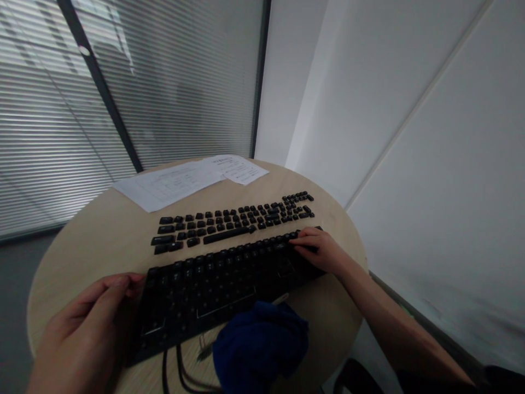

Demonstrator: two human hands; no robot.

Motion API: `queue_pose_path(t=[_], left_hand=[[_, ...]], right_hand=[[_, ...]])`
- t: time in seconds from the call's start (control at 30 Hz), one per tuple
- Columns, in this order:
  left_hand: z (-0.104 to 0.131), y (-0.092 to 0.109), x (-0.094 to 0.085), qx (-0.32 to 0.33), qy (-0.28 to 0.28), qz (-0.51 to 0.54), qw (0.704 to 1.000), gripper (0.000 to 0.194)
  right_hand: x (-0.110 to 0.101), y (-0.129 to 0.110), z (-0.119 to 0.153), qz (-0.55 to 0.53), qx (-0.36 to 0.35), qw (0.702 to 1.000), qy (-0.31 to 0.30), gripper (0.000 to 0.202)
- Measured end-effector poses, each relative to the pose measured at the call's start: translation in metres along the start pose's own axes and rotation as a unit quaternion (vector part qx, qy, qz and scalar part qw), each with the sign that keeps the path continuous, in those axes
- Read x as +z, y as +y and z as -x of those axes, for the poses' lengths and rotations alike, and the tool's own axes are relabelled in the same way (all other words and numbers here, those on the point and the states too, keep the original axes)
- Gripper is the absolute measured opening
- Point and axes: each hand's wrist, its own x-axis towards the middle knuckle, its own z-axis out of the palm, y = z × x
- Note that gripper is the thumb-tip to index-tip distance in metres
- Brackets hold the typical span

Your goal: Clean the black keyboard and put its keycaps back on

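A black keyboard (213,290) lies at a slant near the table's front, with caps along its far row and most of the nearer key positions bare. My left hand (94,323) is at its left edge, thumb and fingers closed on the keyboard's corner. At the far right part of the keyboard, my right hand (318,249) has its thumb and index fingertips close together on the top row. Whatever lies between those fingertips is hidden. Beyond the keyboard, loose black keycaps (219,220) are laid out in rows, including a long space bar (225,236).
A crumpled blue cloth (260,342) sits at the front edge, beside a small metal wire tool (204,350) and black cables (180,364). Printed paper sheets (176,183) lie at the back of the round wooden table (82,235). A white wall (389,109) rises on the right.
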Motion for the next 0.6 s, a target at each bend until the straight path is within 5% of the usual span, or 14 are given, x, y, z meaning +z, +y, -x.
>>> queue_pose_path(t=[0.13, 0.6], left_hand=[[-0.0001, -0.0004, 0.0014, -0.023, 0.008, 0.068, 0.997, 0.026], [-0.0025, -0.0085, -0.0061, -0.024, -0.020, 0.040, 0.999, 0.017]], right_hand=[[-0.0013, -0.0021, 0.0013, -0.003, 0.045, 0.999, 0.024, 0.028], [0.0012, 0.0002, 0.0024, 0.026, 0.013, 0.999, -0.024, 0.042]])
